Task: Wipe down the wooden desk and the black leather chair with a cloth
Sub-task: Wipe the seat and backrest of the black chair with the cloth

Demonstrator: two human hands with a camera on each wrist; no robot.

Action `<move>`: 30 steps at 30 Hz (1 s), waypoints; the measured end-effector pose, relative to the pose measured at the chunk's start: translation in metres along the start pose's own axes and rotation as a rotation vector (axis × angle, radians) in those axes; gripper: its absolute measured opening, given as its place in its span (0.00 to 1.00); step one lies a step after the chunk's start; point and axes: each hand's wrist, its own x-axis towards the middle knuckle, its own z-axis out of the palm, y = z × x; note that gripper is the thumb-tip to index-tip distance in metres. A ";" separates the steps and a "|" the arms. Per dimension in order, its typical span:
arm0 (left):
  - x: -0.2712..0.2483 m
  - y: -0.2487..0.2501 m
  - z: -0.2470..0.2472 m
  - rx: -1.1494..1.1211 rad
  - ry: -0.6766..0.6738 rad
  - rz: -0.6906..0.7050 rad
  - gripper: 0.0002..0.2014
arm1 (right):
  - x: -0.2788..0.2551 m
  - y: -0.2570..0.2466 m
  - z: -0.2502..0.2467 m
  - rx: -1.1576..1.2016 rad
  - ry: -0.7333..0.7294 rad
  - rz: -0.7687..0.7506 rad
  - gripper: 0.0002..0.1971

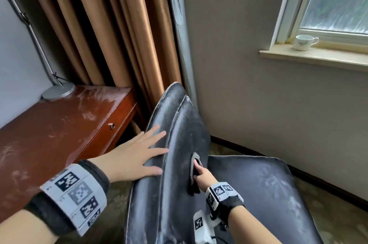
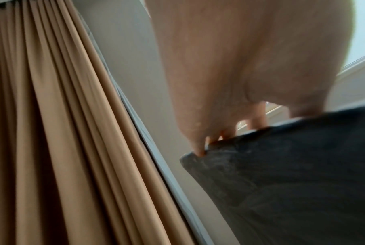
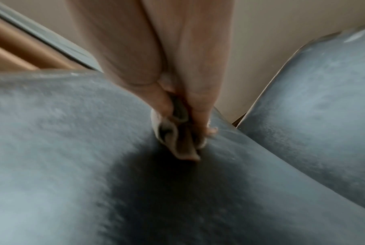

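The chair [image 1: 179,144] stands straight ahead of both hands, its backrest rising up and away from them toward the curtain [image 1: 111,34]. The left hand [image 1: 137,156] lies flat on the back's rear face, fingers straight and spread, holding nothing and steadying it. The right hand [image 1: 201,174] is on the other, front face, fingers curled round a bunched cloth [image 3: 177,140] pressed against the dusty leather. So the right hand is the working one, and the back's long axis runs upward from it; the unwiped grey film lies mostly above and beyond the cloth. The seat [image 1: 258,194] lies just right of the right hand, the desk [image 1: 59,134] left of the left hand.
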 end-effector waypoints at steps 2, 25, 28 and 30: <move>-0.006 -0.012 -0.008 -0.155 -0.001 0.050 0.23 | -0.007 -0.004 -0.007 0.075 -0.020 -0.004 0.34; -0.055 0.048 -0.006 0.277 -0.100 0.000 0.25 | -0.236 0.017 -0.003 0.006 -0.249 -0.369 0.34; -0.066 0.066 0.006 0.217 -0.028 0.021 0.24 | -0.260 0.029 -0.016 0.026 -0.268 -0.365 0.34; -0.072 0.081 0.011 0.199 0.006 0.034 0.23 | -0.274 0.038 -0.027 0.059 -0.263 -0.352 0.34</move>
